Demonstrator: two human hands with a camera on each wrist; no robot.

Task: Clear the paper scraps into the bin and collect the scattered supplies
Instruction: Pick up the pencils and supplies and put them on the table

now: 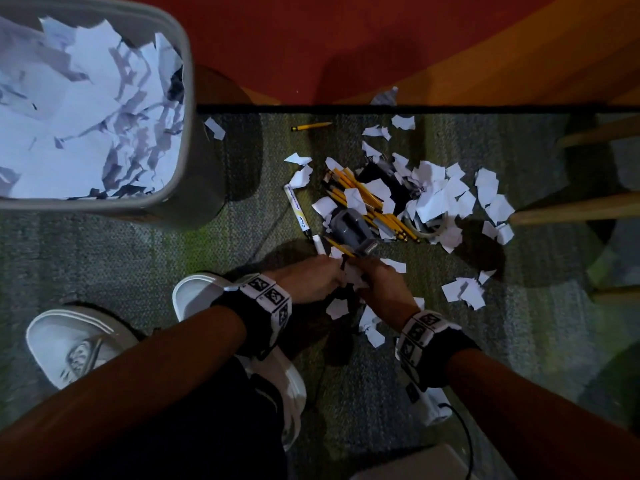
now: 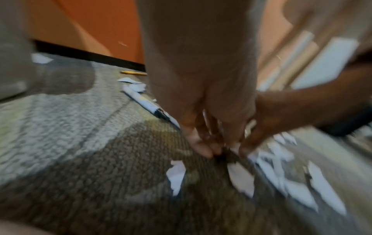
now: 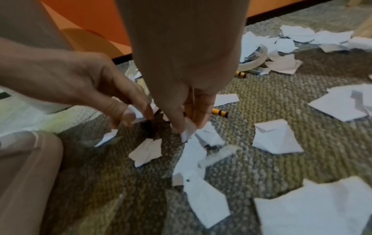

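Note:
Torn white paper scraps [image 1: 440, 199] litter the carpet around yellow pencils [image 1: 367, 199], a grey sharpener-like device [image 1: 349, 230] and a white marker [image 1: 298, 213]. A lone pencil [image 1: 311, 126] lies near the wall. The grey bin [image 1: 188, 109] at top left holds many scraps. My two hands meet low over the carpet just in front of the device. My right hand [image 1: 360, 275] [image 3: 185, 127] pinches a white scrap [image 3: 188, 130] between its fingertips. My left hand [image 1: 329, 275] [image 3: 130, 117] [image 2: 209, 151] pinches another small scrap; a small dark thing under it is unclear.
My feet in white slippers [image 1: 69, 341] stand at the lower left. Wooden chair legs [image 1: 571, 209] rise at the right. A black baseboard [image 1: 415, 108] runs under the orange wall. A white box with a black cable [image 1: 433, 407] lies behind my right wrist.

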